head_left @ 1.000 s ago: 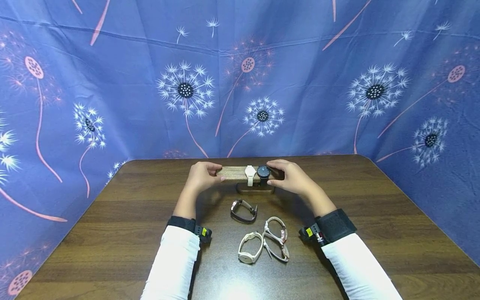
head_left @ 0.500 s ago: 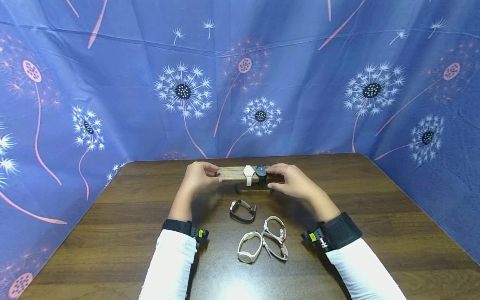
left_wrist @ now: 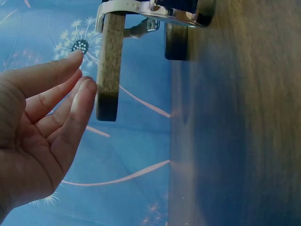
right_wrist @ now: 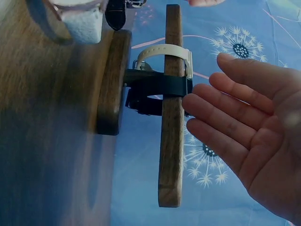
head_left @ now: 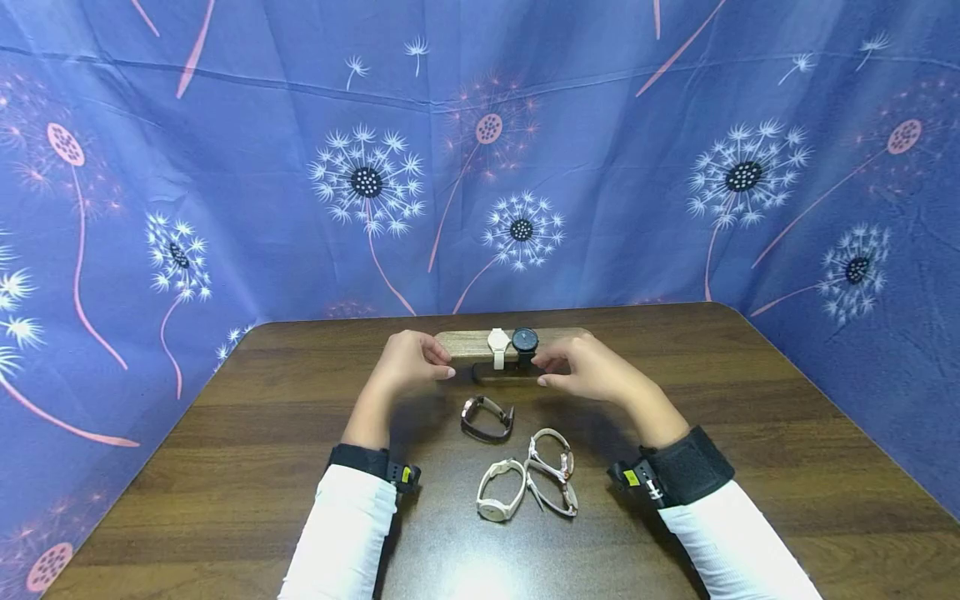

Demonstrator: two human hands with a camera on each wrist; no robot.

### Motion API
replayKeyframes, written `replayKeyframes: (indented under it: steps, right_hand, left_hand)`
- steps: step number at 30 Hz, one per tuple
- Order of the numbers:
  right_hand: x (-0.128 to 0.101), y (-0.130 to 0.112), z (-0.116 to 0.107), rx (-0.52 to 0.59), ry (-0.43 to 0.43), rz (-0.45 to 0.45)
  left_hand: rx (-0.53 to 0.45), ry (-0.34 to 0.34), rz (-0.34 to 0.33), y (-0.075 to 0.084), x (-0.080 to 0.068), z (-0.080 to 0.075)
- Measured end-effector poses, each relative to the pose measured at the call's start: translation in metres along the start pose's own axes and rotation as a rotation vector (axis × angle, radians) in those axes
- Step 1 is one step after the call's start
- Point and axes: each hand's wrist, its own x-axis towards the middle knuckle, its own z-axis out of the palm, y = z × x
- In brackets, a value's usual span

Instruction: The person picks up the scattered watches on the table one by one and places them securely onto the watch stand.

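Note:
A wooden watch stand (head_left: pixel 465 343) stands toward the back of the table, its crossbar raised above a dark base (right_wrist: pixel 113 84). Buckled around the bar, side by side, are a white watch (head_left: pixel 498 340) and a black watch (head_left: pixel 525 340). My left hand (head_left: pixel 408 362) is at the bar's left end; in the left wrist view its fingertips sit right at the bar's edge, thumb apart. My right hand (head_left: pixel 588 367) is beside the black watch, fingers loosely extended and gripping nothing; in the right wrist view the fingertips are close to the black strap (right_wrist: pixel 160 85).
A dark-strapped watch (head_left: pixel 480 434) lies in front of the stand. Nearer me are a cream watch (head_left: pixel 492 510) and two pale-strapped watches (head_left: pixel 572 500) lying against each other. A blue dandelion-print cloth (head_left: pixel 637 208) hangs behind the wooden table (head_left: pixel 262 467).
The right hand has drawn back from the bar's right end and the black watch, uncovering that end. The left hand has loosened from the left end and dropped slightly.

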Motion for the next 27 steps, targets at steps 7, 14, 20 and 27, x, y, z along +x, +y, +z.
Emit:
replayKeyframes:
  steps: [7, 14, 20, 27]
  right_hand:
    - [-0.003, 0.0, -0.003, 0.039, -0.048, 0.042]
    - [-0.004, -0.001, -0.006, 0.06, -0.07, 0.067]
    - [-0.002, -0.004, -0.004, 0.049, -0.088, 0.073]
    - [-0.003, -0.006, -0.004, 0.047, -0.116, 0.105]
  left_hand:
    - [0.131, -0.171, -0.004, 0.02, -0.006, 0.009]
    - [0.272, -0.281, -0.025, 0.031, -0.01, 0.02]
    - [0.318, -0.319, -0.028, 0.029, -0.011, 0.026]
    - [0.354, -0.302, -0.047, 0.029, -0.01, 0.032]
